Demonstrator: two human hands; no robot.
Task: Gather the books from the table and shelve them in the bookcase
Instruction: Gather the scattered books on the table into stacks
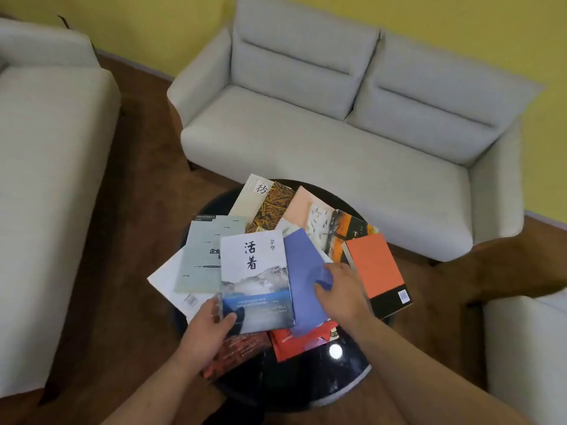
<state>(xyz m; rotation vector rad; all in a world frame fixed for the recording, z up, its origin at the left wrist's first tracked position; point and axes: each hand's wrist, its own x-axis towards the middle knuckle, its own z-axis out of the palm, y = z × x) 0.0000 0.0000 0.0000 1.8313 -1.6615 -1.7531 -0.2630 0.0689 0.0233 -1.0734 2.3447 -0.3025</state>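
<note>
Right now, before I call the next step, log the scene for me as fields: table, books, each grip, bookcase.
table: round, black, covered with overlapping books
left grip: pinches the lower left corner of the mountain-cover book, thumb on top
right grip: rests on the blue book; fingers blurred, hold unclear
other books: orange book at right, grey-green book at left, more underneath
bookcase: not in view
surroundings: grey sofa beyond the table

Soft, even light falls from overhead, and a lamp mirrors as one white glare spot on the glossy black table (294, 384). My right hand (340, 289) smears with motion blur (worst at its far end), while the white book (254, 280) gripped in my left hand (205, 329) reads sharp; the sofa (337, 148) bows toward the frame's edges.
</note>
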